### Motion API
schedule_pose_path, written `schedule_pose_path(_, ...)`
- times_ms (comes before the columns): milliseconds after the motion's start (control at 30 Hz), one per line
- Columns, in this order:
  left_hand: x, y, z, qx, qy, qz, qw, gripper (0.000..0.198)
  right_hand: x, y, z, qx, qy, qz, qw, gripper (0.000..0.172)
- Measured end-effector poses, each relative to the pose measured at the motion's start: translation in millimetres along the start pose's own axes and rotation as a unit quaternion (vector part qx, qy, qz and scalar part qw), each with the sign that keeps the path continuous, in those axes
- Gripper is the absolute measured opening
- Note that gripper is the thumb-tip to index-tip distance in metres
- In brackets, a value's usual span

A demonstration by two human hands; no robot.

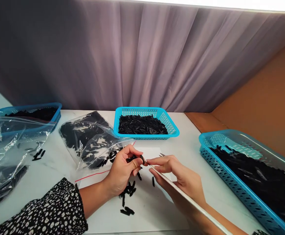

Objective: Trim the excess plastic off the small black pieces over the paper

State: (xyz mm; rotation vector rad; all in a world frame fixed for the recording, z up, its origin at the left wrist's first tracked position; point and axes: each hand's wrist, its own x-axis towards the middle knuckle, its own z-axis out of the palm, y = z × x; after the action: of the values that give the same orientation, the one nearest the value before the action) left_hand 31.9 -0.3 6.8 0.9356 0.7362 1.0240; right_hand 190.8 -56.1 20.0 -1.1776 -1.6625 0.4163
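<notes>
My left hand (124, 169) pinches a small black piece (142, 159) between thumb and fingertips, above a white sheet (157, 209). Close at its right, my right hand (181, 178) holds a long white strip (181, 192) near its end, which meets the black piece. The strip runs down to the bottom edge. A thin pointed metal tip (162, 154) shows behind my right fingers; the rest of that tool is hidden. Loose black pieces (129, 189) lie on the sheet below my left hand.
A blue basket (146, 136) of black pieces stands at the back, another blue basket (233, 182) at the right, a third (58, 114) at the far left. Clear bags (91, 140) with black pieces lie left of the sheet. A curtain (142, 55) hangs behind.
</notes>
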Motion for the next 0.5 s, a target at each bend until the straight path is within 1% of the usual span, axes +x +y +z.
schedule_pose_path(167,0,1,0.1,0.007,-0.006,0.005,1.0,0.04,0,1,0,-0.006,-0.009,-0.04,0.999,0.014)
schedule_pose_path(300,-1,1,0.5,0.009,-0.006,0.005,1.0,0.04,1,8,1,-0.028,-0.02,-0.067,0.997,0.009)
schedule_pose_path(367,-1,1,1.0,0.012,-0.005,0.004,1.0,0.038,1,12,1,-0.038,-0.022,-0.11,0.993,0.01)
schedule_pose_path(433,-2,2,1.9,0.013,-0.003,0.006,1.0,0.036,1,15,2,-0.051,-0.021,-0.155,0.986,0.015)
schedule_pose_path(500,-2,2,3.1,0.014,0.0,0.008,1.0,0.034,-1,16,3,-0.068,-0.025,-0.17,0.983,0.018)
